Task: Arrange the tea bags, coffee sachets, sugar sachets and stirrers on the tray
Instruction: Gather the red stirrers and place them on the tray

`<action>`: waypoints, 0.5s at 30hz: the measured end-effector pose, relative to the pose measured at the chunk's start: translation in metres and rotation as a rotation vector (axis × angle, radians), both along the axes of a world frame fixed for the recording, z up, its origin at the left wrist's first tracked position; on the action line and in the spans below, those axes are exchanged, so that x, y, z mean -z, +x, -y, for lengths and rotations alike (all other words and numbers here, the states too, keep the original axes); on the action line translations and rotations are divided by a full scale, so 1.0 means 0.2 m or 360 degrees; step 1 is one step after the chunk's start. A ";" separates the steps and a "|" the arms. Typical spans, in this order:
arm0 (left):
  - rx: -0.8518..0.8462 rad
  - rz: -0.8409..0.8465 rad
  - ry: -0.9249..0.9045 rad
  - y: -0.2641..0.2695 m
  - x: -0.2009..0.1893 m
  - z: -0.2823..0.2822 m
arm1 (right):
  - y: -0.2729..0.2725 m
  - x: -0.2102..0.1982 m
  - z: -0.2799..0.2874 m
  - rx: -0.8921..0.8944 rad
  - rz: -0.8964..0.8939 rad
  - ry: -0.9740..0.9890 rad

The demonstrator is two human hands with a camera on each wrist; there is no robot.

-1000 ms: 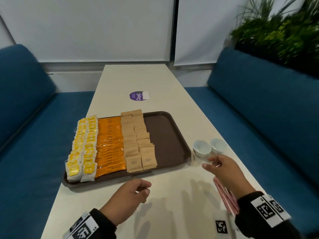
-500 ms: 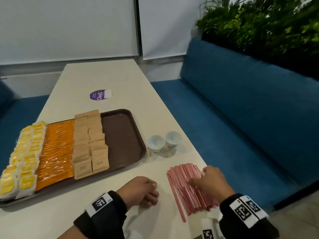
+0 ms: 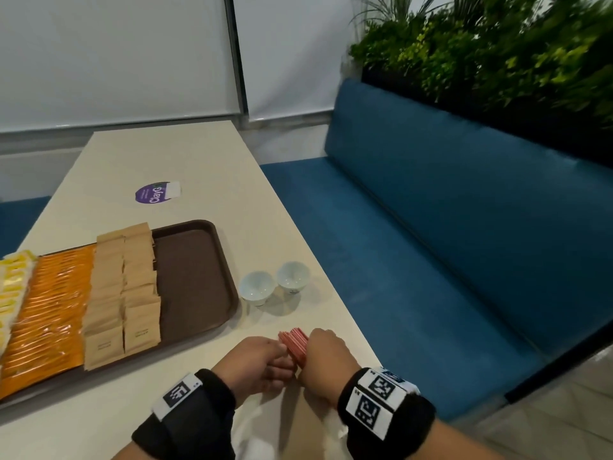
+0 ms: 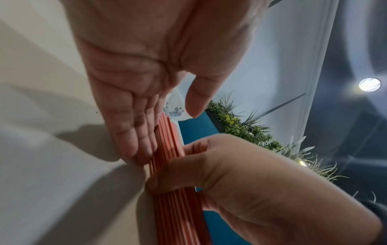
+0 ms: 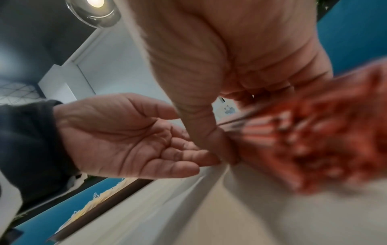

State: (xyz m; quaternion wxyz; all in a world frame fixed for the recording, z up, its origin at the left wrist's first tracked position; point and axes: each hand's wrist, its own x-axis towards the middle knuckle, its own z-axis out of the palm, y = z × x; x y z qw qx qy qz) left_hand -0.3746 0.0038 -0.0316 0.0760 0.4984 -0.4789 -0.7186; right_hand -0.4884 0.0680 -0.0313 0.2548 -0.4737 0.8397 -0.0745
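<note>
Two cups [image 3: 273, 287] between tray [image 3: 199, 280] and stirrers [image 3: 293, 340]; right hand [image 3: 323, 356] grips stirrers, left fingers [image 4: 134, 132] straight.

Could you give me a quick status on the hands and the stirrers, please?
Right hand grips the red stirrers on the table. Left hand open, fingers flat against the bundle. Tray right section bare; two cups beside it.

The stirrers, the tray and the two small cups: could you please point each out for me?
stirrers [image 3: 293, 340], head view, far ends of the red bundle.
tray [image 3: 192, 280], head view, bare brown floor.
cups [image 3: 257, 288], head view, left cup's bowl.
</note>
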 end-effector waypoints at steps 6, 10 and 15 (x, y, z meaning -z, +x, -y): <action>-0.0031 -0.0041 0.0070 0.02 0.01 0.01 | -0.01 0.00 0.04 -0.0173 -0.0077 0.0082; -0.0032 -0.0012 0.0090 0.04 0.01 0.03 | 0.01 -0.01 0.05 -0.0234 -0.0155 0.0104; -0.0041 -0.0012 0.0153 0.05 0.03 0.04 | 0.01 -0.02 0.05 -0.0260 -0.0187 0.0042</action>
